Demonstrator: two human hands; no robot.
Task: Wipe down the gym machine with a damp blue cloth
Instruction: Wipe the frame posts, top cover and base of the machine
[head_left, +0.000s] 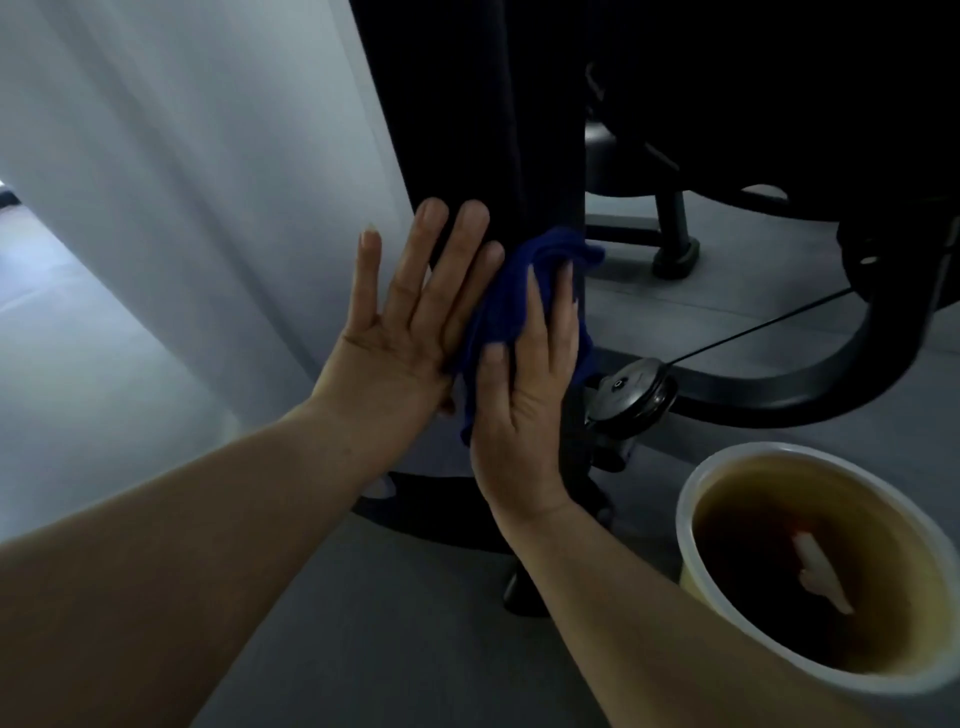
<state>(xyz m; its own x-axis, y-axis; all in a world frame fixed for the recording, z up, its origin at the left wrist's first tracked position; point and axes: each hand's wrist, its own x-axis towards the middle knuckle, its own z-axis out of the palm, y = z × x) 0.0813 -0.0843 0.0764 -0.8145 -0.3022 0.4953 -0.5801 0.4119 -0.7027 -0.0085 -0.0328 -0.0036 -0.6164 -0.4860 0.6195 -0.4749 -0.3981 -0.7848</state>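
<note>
The gym machine's black upright post (467, 130) rises through the middle of the view. A dark blue cloth (524, 280) is bunched against the post at hand height. My right hand (524, 395) presses the cloth onto the post, fingers straight and pointing up over it. My left hand (410, 322) lies flat with its palm on the post's left side, fingers spread and straight, its edge touching the cloth. Part of the cloth is hidden under my right hand.
A white bucket (691, 499) holding brownish water stands on the grey floor at lower right. A black pulley (631, 395) with a thin cable sits behind my right hand, beside a curved black frame tube (831, 374). A white wall (182, 208) runs along the left.
</note>
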